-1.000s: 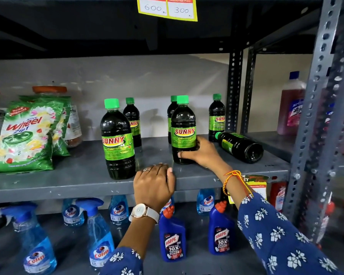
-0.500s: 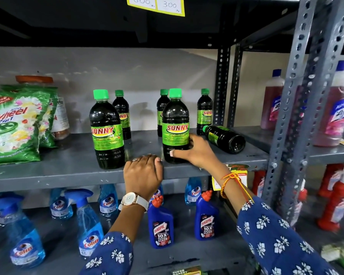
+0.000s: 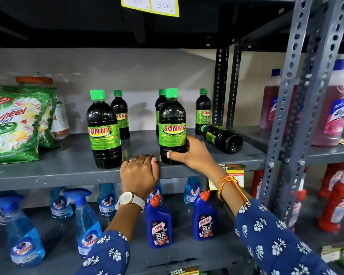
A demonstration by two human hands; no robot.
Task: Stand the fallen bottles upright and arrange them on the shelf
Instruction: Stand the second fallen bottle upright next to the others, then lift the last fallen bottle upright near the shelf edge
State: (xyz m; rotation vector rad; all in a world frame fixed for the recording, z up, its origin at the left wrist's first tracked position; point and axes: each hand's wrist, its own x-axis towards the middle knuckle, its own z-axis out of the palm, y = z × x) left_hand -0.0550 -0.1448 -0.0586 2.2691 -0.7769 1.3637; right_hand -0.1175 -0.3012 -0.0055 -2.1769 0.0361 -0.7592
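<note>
- Presently on the grey metal shelf: five upright bottles of dark liquid with green caps and one fallen bottle of the same kind, lying on its side at the right end with its cap toward the back row.
- Front right bottle, upright, label reading "SUNNY"; the right hand has its fingers wrapped round the lower body, thumb across the front.
- Front left bottle, upright, same "SUNNY" label, standing free.
- Back row: three smaller-looking bottles, upright near the wall; one is half hidden behind the held bottle.
- Left hand, fingers curled over the shelf's front edge between the two front bottles, grasping no bottle; a watch on the wrist.
- Left end of shelf: green "Wheel 2in1" pouches leaning in front of an orange-lidded jar.
- Shelf below: blue "Colin" spray bottles and two dark-blue "HARPIC 10X" bottles.
- Overhead: yellow price tag reading "300".
- Right bay: pink liquid bottles behind a perforated upright post.
</note>
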